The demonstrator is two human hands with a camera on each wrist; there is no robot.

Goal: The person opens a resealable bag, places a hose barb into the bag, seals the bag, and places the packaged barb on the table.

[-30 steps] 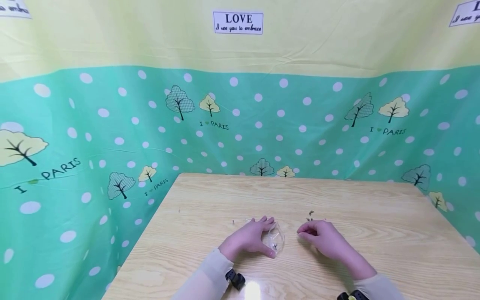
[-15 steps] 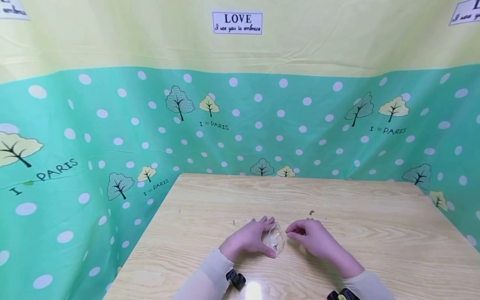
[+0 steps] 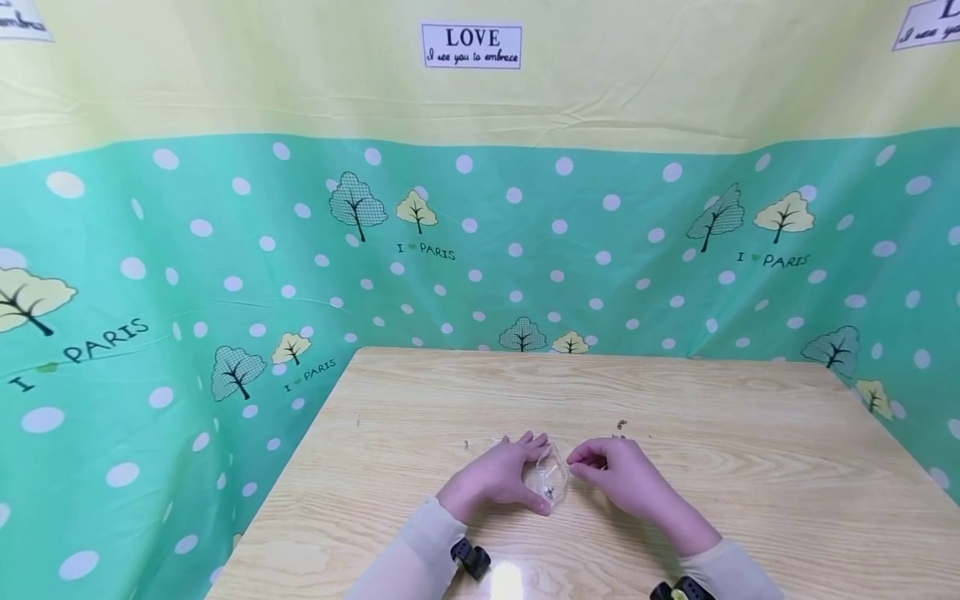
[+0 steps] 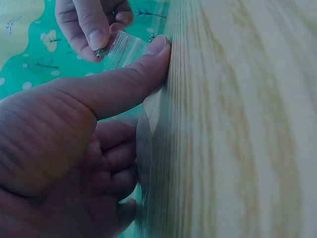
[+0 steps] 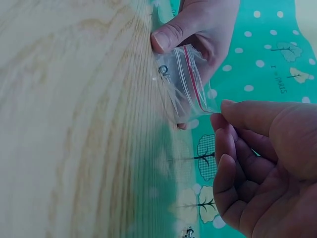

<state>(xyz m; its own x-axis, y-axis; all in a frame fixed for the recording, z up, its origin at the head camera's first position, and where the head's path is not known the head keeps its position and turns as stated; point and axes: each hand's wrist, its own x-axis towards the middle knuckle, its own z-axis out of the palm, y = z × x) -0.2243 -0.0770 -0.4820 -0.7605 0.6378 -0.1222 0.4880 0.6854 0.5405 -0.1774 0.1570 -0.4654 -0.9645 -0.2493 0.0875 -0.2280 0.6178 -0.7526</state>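
Bag (image 5: 184, 82) gripped by left fingers (image 4: 121, 154), right fingers (image 5: 255, 118) at its mouth, pinching metal piece (image 4: 100, 52)

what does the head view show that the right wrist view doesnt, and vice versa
Only the head view: the white rectangular label printed LOVE and the black wrist devices.

Only the right wrist view: the red strip along the clear plastic bag, and the palm side of the right hand.

Both: the two hands, with the left hand holding that bag, a small silvery metal piece inside it, the light wooden table and the green dotted fabric backdrop.
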